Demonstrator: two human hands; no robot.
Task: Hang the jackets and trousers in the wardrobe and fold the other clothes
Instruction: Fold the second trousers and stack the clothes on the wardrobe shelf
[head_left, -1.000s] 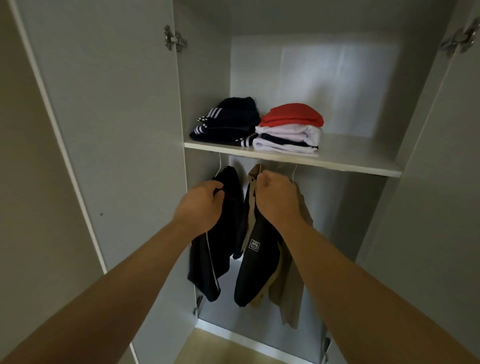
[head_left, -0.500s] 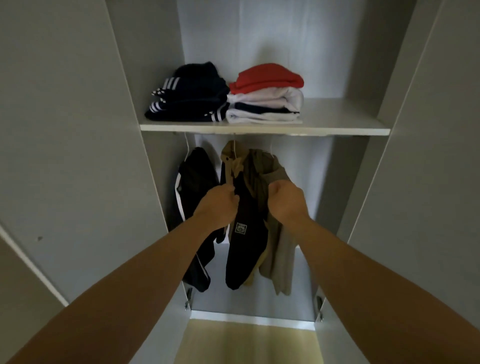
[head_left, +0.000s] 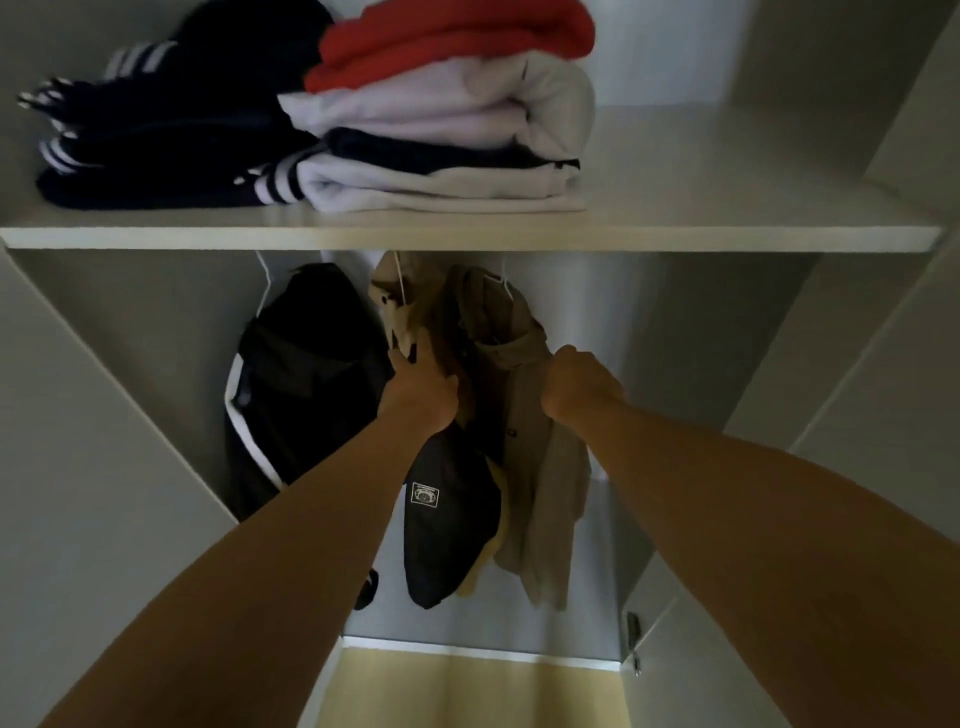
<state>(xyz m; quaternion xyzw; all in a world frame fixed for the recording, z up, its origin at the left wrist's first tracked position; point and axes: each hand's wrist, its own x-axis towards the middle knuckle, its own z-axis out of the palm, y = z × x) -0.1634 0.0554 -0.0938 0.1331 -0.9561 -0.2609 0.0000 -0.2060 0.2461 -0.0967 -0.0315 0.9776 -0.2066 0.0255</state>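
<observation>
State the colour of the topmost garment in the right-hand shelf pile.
Red. The topmost garment shows best in the head view.

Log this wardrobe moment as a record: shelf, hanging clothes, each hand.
Shelf: two folded piles, dark pile left, red-topped pile right
Hanging: striped jacket, patch jacket, beige garment, left to right
Left hand: grips patch jacket near its top
Right hand: grips beige garment
</observation>
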